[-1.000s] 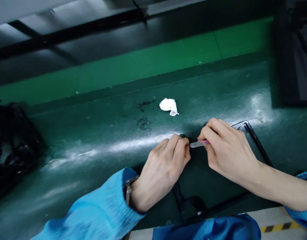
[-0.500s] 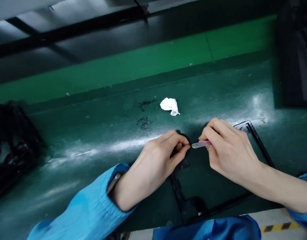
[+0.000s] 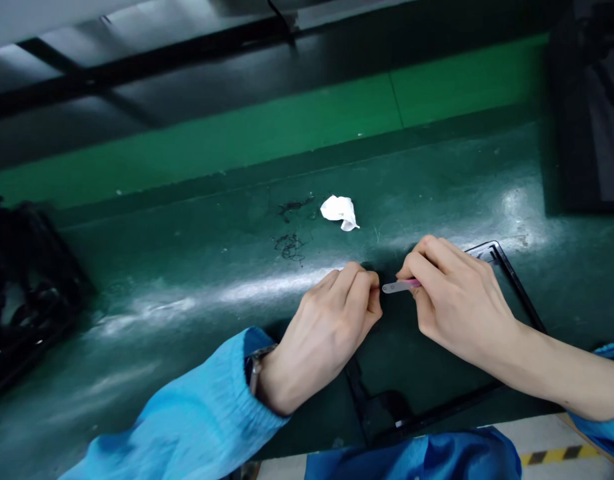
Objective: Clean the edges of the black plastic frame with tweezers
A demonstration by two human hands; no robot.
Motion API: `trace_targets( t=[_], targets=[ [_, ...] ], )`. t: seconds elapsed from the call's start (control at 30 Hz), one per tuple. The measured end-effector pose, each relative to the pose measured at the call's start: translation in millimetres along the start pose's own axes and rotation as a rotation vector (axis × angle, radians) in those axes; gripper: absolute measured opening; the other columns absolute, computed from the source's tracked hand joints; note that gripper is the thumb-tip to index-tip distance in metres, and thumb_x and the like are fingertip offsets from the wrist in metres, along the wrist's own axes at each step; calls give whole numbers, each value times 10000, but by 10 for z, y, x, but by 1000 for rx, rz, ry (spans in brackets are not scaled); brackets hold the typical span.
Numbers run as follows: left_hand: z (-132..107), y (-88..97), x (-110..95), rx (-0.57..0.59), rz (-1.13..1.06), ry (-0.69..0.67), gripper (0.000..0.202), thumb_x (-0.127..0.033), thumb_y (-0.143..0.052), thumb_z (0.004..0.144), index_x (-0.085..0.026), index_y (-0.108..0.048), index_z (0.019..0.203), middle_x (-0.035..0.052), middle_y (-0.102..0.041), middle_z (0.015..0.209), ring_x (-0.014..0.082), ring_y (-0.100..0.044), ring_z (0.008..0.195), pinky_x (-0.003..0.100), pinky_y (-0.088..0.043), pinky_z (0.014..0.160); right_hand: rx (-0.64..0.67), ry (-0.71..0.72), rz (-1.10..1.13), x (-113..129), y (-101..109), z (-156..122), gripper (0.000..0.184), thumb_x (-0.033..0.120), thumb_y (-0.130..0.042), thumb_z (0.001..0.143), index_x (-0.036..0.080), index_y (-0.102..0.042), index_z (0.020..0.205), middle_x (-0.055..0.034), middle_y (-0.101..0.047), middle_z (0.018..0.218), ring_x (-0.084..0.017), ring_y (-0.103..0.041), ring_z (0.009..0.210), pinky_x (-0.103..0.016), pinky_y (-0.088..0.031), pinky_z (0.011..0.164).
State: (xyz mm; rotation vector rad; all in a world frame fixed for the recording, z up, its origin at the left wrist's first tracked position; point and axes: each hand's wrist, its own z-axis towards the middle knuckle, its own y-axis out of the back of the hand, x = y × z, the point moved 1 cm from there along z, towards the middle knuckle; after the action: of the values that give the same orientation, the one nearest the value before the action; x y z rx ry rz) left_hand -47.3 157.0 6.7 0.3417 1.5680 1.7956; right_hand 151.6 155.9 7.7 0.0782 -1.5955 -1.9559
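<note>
A thin black rectangular frame (image 3: 521, 288) lies on the green bench, one corner at the upper right and its near bar running below my hands. Over its left side, my left hand (image 3: 337, 320) is closed, thumb and fingertips pressed together; what they grip is hidden. My right hand (image 3: 459, 300) is shut on a slim flat tool (image 3: 397, 287) with a rounded pale grey end and a pink part at the fingers. The tool's grey end points left and comes close to my left fingertips; whether they touch I cannot tell.
A crumpled white tissue (image 3: 339, 212) lies beyond my hands, beside thin black shavings (image 3: 289, 247). A heap of dark glossy parts (image 3: 27, 287) is at the left. At the right stands a dark bulky object (image 3: 587, 120). The bench (image 3: 211, 253) shines under the light.
My left hand has turned, its knuckles now more over the fingertips, and its wrist has shifted right. My right hand and the tool stay nearly in place.
</note>
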Motion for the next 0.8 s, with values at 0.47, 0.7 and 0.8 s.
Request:
trace_targets(
  t=[0.47,0.7,0.8],
  targets=[
    [61,184,168,177,-387,197,115,-99,-532,979,-192,-589,944,-35,-579,827,89,-528,660,216,-413,596,-5,-5,24,-15,19,7,257,-38,-470,852,176,-611,867,-57,-620,878,-177,-553,727,-308,-411,612],
    [93,255,211,247,-485,242,123,-102,-541,977,-197,-584,912,-47,-563,793,82,-496,637,219,-388,583,-9,-4,17,-13,22,11,255,-42,-475,852,166,-622,865,-58,-620,876,-171,-547,717,-302,-408,597],
    [94,238,193,240,-537,225,118,-113,-512,1011,-192,-578,954,-45,-553,834,73,-476,638,220,-391,586,-9,-2,9,-6,25,14,254,-40,-477,848,165,-627,856,-55,-616,866,-175,-554,716,-306,-416,601]
  ],
)
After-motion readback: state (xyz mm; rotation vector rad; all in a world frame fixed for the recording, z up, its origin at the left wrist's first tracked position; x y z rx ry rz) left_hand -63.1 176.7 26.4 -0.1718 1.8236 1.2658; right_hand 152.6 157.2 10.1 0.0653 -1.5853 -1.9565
